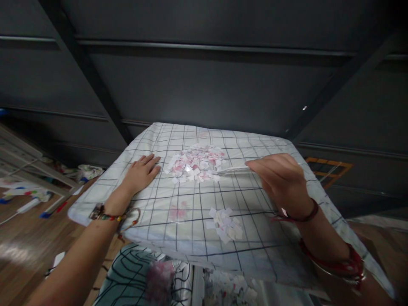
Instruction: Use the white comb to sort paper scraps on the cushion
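My right hand (280,178) pinches a pair of tweezers (234,169), slim and pale, slightly blurred. Their tips reach the right edge of a big heap of small paper scraps (196,161), white and pink. Whether a scrap sits between the tips I cannot make out. Flat on the checked tablecloth (255,195), left of that heap, rests my left hand (142,172) with its fingers stretched out. A smaller pile of white scraps (225,224) lies nearer to me. To its left is a pink-stained patch (178,211).
A container (229,287) holding more scraps stands below the table's front edge. Beside it is a green cloth with black lines (127,272). A dark panelled wall (204,85) rises behind the table. On the left floor stands a white metal frame (35,161).
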`<move>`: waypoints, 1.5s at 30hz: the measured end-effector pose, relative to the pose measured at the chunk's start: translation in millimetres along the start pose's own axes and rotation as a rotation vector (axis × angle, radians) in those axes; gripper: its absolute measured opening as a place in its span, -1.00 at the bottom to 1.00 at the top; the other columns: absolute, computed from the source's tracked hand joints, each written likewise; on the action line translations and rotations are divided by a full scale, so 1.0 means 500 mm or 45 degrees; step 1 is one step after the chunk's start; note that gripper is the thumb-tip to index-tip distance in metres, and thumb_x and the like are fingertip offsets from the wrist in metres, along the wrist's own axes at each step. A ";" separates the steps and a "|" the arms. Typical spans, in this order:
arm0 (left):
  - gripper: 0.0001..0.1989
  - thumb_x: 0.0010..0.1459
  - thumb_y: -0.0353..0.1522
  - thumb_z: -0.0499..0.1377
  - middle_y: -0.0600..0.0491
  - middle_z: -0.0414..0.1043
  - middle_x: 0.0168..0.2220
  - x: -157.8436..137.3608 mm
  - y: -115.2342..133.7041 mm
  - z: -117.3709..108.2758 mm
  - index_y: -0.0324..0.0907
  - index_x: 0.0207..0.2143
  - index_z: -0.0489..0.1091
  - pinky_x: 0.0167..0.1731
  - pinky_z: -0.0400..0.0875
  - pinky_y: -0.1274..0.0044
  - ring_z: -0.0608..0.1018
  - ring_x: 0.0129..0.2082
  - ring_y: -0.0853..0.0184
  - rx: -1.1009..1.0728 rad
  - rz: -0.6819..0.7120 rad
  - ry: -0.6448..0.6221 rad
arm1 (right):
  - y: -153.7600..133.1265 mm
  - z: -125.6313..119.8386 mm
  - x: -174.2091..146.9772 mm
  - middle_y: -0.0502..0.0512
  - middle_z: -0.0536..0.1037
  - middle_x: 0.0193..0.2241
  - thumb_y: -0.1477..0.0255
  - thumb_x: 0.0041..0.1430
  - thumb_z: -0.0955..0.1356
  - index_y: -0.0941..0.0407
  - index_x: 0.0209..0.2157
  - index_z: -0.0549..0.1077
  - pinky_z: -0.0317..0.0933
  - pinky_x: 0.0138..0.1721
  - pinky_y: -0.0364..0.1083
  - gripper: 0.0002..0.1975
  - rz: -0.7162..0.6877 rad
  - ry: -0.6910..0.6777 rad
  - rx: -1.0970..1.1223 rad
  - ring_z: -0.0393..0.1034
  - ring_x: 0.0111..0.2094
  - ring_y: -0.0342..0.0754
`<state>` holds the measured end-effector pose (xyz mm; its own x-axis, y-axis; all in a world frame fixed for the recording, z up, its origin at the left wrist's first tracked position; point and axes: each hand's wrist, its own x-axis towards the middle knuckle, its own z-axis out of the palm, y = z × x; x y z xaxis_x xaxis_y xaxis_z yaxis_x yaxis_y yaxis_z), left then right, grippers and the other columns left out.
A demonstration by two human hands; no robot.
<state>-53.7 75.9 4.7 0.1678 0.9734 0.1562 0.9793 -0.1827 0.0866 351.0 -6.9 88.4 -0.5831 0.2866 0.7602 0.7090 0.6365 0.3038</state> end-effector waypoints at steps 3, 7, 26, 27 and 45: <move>-0.44 0.42 -0.17 -0.08 -0.09 0.24 0.44 0.000 -0.001 0.000 -0.07 0.37 0.33 0.33 0.27 0.08 0.30 0.43 -0.02 -0.011 0.007 -0.008 | 0.006 -0.005 -0.001 -0.04 0.63 -0.40 0.70 0.28 0.27 0.07 -0.18 0.50 0.23 -0.29 -0.03 -0.72 0.041 -0.024 -0.048 0.45 -0.37 -0.05; -0.42 0.42 -0.17 -0.10 -0.11 0.22 0.45 0.001 0.000 -0.003 -0.10 0.38 0.32 0.34 0.26 0.06 0.27 0.44 -0.04 -0.003 0.002 -0.024 | 0.015 -0.010 0.000 -0.06 0.60 -0.45 0.72 0.26 0.25 0.06 -0.22 0.47 0.21 -0.32 -0.04 -0.70 -0.042 -0.115 -0.041 0.41 -0.41 -0.06; -0.42 0.44 -0.17 -0.11 -0.10 0.19 0.46 0.003 0.006 -0.008 -0.12 0.40 0.29 0.37 0.25 0.12 0.25 0.46 0.00 0.071 -0.007 -0.068 | 0.025 -0.025 -0.002 -0.07 0.59 -0.45 0.74 0.21 0.25 0.05 -0.21 0.45 0.22 -0.30 -0.04 -0.68 -0.061 -0.142 0.011 0.39 -0.41 -0.06; -0.42 0.44 -0.17 -0.12 -0.10 0.19 0.46 0.003 0.006 -0.009 -0.12 0.40 0.28 0.37 0.25 0.13 0.25 0.46 0.00 0.073 -0.005 -0.068 | 0.024 -0.027 -0.001 -0.07 0.58 -0.45 0.74 0.20 0.25 0.05 -0.22 0.44 0.22 -0.30 -0.05 -0.68 -0.070 -0.153 0.032 0.38 -0.42 -0.06; -0.43 0.41 -0.12 -0.10 -0.06 0.30 0.41 0.009 -0.011 0.015 -0.03 0.34 0.35 0.33 0.29 0.09 0.31 0.42 -0.02 0.012 0.031 0.040 | 0.037 -0.042 -0.007 -0.05 0.57 -0.47 0.70 0.21 0.24 0.05 -0.28 0.50 0.19 -0.32 -0.03 -0.70 0.030 -0.238 -0.014 0.36 -0.42 -0.05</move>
<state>-57.5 82.4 -2.5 0.1884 0.9638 0.1889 0.9760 -0.2051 0.0728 374.5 -11.2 103.2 -0.6292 0.4300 0.6475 0.7269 0.6205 0.2942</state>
